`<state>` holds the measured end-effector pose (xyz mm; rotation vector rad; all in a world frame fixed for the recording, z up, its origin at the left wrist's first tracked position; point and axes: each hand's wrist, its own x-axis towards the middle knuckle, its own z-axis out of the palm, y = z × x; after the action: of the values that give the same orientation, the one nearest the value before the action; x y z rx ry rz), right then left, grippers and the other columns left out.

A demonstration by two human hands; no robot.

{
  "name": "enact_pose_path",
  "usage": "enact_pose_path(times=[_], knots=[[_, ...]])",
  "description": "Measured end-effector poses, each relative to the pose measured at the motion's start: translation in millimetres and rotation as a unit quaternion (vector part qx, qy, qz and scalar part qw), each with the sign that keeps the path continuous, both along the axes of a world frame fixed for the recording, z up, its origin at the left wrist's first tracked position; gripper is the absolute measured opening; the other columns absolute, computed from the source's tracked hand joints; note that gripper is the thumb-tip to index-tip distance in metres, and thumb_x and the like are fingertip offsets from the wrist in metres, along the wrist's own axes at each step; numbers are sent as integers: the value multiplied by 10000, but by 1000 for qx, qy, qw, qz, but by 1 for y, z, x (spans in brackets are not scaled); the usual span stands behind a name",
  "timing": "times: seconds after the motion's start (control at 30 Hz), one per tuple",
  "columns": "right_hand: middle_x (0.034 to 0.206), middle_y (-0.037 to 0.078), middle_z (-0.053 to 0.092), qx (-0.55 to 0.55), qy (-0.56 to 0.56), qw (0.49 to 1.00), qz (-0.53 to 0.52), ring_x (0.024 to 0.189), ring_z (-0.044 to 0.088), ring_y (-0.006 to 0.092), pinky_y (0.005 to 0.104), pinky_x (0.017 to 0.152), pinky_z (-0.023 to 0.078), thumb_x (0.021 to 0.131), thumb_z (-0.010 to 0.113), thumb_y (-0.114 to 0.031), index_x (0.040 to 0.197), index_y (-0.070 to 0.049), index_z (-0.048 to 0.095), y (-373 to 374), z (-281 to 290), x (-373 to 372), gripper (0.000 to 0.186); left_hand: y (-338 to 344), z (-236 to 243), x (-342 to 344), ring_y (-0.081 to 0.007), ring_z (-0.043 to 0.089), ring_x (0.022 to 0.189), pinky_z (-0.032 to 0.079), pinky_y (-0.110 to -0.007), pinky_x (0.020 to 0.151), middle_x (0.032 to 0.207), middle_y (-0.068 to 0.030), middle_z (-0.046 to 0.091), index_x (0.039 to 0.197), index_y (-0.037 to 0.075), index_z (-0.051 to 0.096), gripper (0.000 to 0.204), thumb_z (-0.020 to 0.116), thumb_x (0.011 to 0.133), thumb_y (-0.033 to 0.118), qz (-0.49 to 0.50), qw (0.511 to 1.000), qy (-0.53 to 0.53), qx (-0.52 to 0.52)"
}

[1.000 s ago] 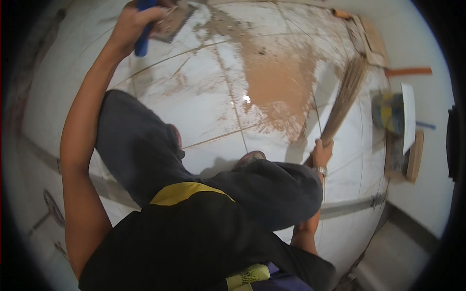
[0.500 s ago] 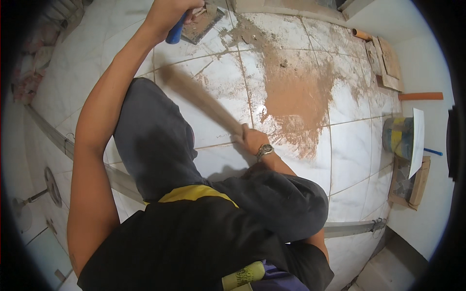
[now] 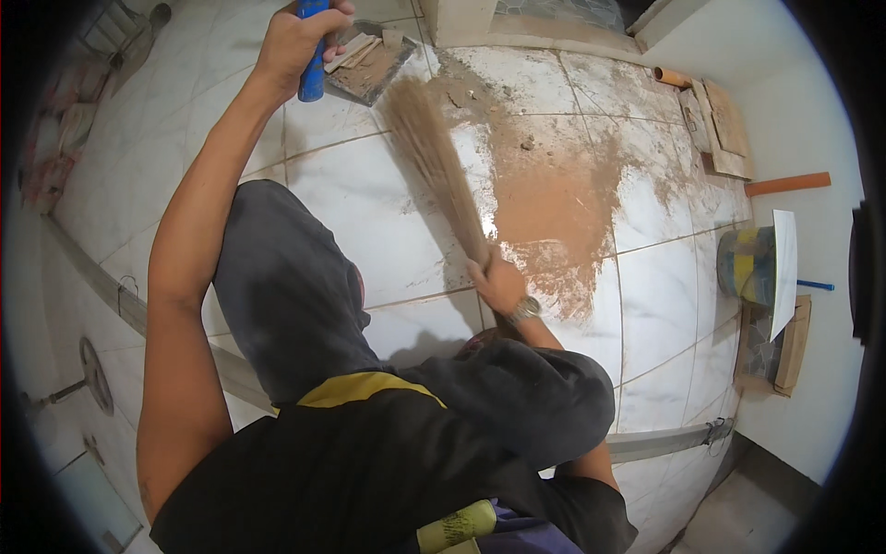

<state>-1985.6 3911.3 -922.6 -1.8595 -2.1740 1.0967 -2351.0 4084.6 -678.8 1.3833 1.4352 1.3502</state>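
My left hand (image 3: 297,44) is closed around the blue handle (image 3: 312,78) of a dustpan on the tiled floor at the far left. Broken flat pieces and brown dirt lie in its dark pan (image 3: 378,90). In my right hand (image 3: 501,283), which has a watch at the wrist, is a soft grass broom (image 3: 438,166), gripped low down. Its bristles, blurred by motion, fan out away from me, and their tips are at the pan's right corner. Right of the broom, a patch of reddish-brown dust (image 3: 554,201) covers the white tiles.
Grey clumps and dirt (image 3: 461,92) trail toward a raised doorway sill (image 3: 535,54) at the back. Along the right wall stand wooden boards (image 3: 724,120), an orange pipe (image 3: 789,184), a bucket (image 3: 746,263) and a cardboard box (image 3: 791,355). A grey metal bar (image 3: 664,443) crosses behind my knees.
The broom's bristles have swung to the right and away from me, up to the dustpan's corner. My left hand has tipped the blue handle more upright, and more of the pan's contents shows.
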Motion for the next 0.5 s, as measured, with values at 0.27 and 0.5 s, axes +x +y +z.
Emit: enact_pose_path(times=[0.27,0.5], knots=[[886,353,660,9,-34,995,-97,864,665,495,554,768,516,930,537,-524,1115,73,532,31,-13,44,625,-10,-2,-22,-94,481,502,505,-296,656,630,4,526,1015,6,641,268,678,820,186,21,999,18,-37],[963,389,642,35,52,997,-50,942,645,519,537,837,508,920,541,-542,1152,105,532,74,-4,-15,688,9,-9,-11,-94,482,497,510,-300,656,631,6,522,1037,4,634,281,664,825,188,31,998,-16,-50]])
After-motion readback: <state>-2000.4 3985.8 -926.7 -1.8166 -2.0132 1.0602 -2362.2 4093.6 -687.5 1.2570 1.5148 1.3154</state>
